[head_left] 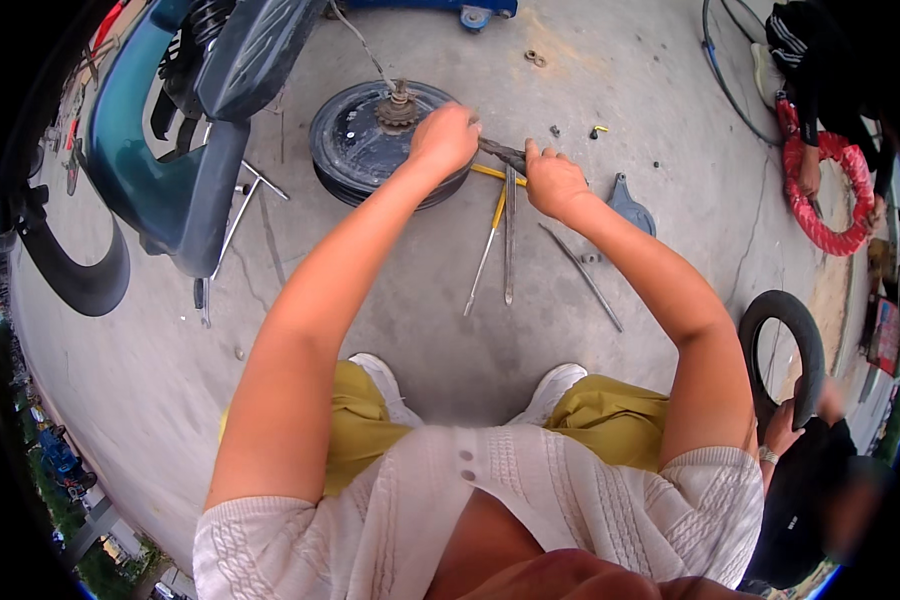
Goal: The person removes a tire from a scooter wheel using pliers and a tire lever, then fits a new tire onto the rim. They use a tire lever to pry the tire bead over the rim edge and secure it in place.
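Note:
A black wheel rim (345, 150) lies flat on the floor in front of me, a toothed hub (398, 112) and a cable rising from its middle. My left hand (448, 138) is closed at the rim's right side, on one end of a dark, grimy, narrow tool (502, 153). Around the other end of that tool my right hand (558, 182) is wrapped, with the thumb raised. The tool's exact kind is unclear, as both fists cover its ends. Just below it lie a yellow-handled screwdriver (496, 218) and a flat metal bar (510, 245).
A grey brake plate (632, 207) and a metal rod (592, 285) lie right of my hands. A teal scooter body (150, 180) stands at left. On the right, one person handles a red-wrapped tyre (855, 165); another holds a black tyre (808, 335). Small nuts (536, 58) lie beyond.

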A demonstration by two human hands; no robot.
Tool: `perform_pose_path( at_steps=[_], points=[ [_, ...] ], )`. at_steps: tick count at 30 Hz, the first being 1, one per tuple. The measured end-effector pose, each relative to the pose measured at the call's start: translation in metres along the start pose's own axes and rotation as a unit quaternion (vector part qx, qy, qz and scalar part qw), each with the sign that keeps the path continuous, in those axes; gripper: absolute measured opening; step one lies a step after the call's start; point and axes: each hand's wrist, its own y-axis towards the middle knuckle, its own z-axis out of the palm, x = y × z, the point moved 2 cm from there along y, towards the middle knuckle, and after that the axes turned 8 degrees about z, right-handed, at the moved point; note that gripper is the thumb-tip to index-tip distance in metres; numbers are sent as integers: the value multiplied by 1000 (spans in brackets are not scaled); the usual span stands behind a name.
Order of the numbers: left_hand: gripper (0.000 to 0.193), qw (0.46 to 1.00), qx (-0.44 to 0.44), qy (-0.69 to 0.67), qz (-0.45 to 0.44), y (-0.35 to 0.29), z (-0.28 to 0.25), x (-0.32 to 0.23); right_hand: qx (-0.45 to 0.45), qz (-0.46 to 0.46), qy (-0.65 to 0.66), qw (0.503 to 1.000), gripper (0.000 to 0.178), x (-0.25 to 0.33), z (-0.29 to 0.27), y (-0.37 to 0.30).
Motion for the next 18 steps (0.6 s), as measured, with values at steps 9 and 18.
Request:
perform_pose_path(
  at_steps=[9, 18],
  points=[
    [37, 863, 82, -462, -187, -36, 30, -34, 429, -2, 709, 560, 34, -37, 4, -28],
    [26, 683, -49, -666, -295, -47, 72, -45, 46, -66, 377, 922, 72, -19, -12, -64]
  ],
)
